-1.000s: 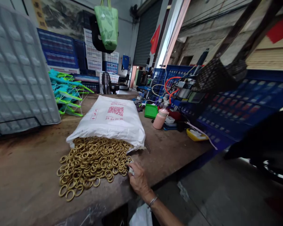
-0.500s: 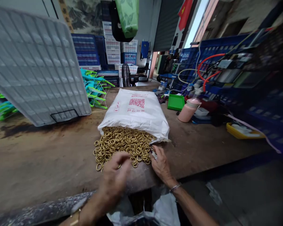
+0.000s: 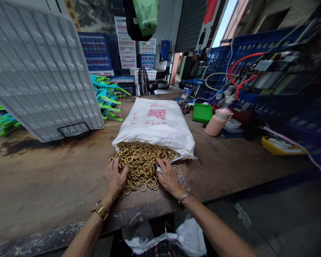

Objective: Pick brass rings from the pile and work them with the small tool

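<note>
A heap of brass rings (image 3: 141, 160) spills from the open mouth of a white sack (image 3: 156, 123) lying on the worn wooden table (image 3: 42, 178). My left hand (image 3: 115, 178) rests on the heap's left side, fingers spread over the rings. My right hand (image 3: 169, 175) lies on the heap's right side, fingers pressed onto the rings, with a small pale object pinched near the thumb that I cannot make out. A watch is on my left wrist, a bangle on my right.
A grey plastic crate (image 3: 40, 71) leans at the left. Teal and green hangers (image 3: 107, 96) lie behind it. A green tray (image 3: 202, 112), a pink bottle (image 3: 216, 121) and a yellow tray (image 3: 280, 146) stand to the right. A white bag (image 3: 176, 239) hangs below the table edge.
My left hand has come into view and landed on the left of the rings. My right hand has slid inward onto the heap. The rings are bunched closer together.
</note>
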### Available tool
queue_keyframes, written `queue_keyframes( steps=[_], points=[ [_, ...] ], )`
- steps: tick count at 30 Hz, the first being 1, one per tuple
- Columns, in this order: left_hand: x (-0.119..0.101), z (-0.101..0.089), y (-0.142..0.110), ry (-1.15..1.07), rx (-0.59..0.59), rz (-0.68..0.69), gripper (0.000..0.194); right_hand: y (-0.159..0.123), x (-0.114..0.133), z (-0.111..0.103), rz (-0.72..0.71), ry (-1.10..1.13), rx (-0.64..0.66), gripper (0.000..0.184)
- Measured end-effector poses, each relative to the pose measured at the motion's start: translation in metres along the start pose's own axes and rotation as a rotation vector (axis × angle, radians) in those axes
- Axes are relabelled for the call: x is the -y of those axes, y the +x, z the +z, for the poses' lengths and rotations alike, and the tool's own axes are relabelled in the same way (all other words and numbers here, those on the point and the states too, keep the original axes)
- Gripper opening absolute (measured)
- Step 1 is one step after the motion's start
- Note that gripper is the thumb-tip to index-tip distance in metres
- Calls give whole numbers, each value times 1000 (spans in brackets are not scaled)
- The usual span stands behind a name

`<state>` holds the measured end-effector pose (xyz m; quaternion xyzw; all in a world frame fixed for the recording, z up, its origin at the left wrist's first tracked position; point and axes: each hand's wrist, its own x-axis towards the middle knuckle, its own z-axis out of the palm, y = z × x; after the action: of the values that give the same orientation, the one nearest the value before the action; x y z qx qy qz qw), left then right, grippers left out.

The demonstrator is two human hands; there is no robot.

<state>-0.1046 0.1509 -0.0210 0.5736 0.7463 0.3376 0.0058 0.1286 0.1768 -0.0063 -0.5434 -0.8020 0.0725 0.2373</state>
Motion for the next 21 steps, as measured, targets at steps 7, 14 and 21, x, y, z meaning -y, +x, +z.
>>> queue_keyframes(
  steps=[7,14,21],
  points=[
    [-38,16,-12,67,14,-41,59,4,-12,-13,-99,30,77,43],
    [-55,22,-18,-26,19,-23,52,43,-26,-18,-40,-24,-20,37],
    [-13,4,10,-142,-273,-53,33,72,-33,5,3,-153,112,23]
  ],
)
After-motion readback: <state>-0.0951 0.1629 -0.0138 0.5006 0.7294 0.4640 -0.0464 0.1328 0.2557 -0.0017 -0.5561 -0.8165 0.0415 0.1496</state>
